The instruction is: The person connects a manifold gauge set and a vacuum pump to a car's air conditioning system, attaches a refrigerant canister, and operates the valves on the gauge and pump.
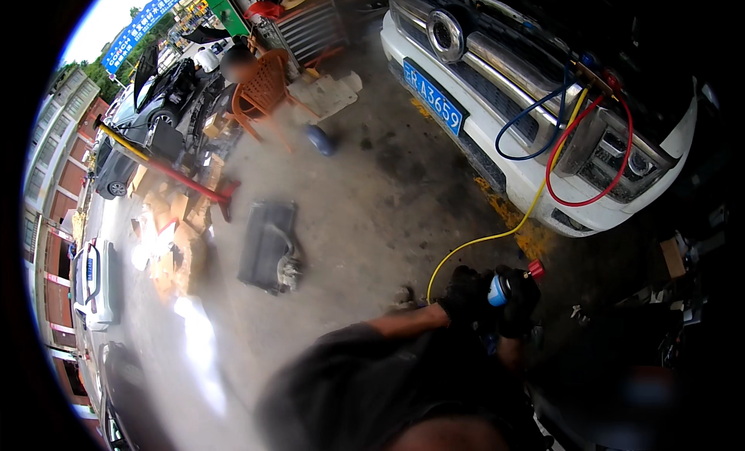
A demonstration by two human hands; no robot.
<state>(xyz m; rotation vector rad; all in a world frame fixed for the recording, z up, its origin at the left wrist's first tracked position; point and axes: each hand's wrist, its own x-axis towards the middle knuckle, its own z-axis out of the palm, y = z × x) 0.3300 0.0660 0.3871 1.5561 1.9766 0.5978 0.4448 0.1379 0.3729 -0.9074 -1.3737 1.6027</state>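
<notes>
Both my hands are in black gloves, close together in front of my body. My right hand (521, 302) is closed round a small blue-and-white can (497, 290). A red knob (536, 269) stands out just beyond the fingers. Against the can's left side is my left hand (463, 290), its dark fingers curled; what they grip is hidden. A yellow hose (483, 238) runs from the car's front down to the floor and passes out of sight behind my left wrist. Its upper end meets a gauge manifold (594, 77) with looped blue (516, 155) and red (549, 168) hoses.
The white car's bumper (497, 168) spans the upper right. On the floor lie a black radiator-like part (268, 245) and flattened cardboard (178, 249). A red-and-yellow stand (167, 165), an orange chair (262, 82) with a person nearby, and parked cars stand at left. Dark clutter fills the right.
</notes>
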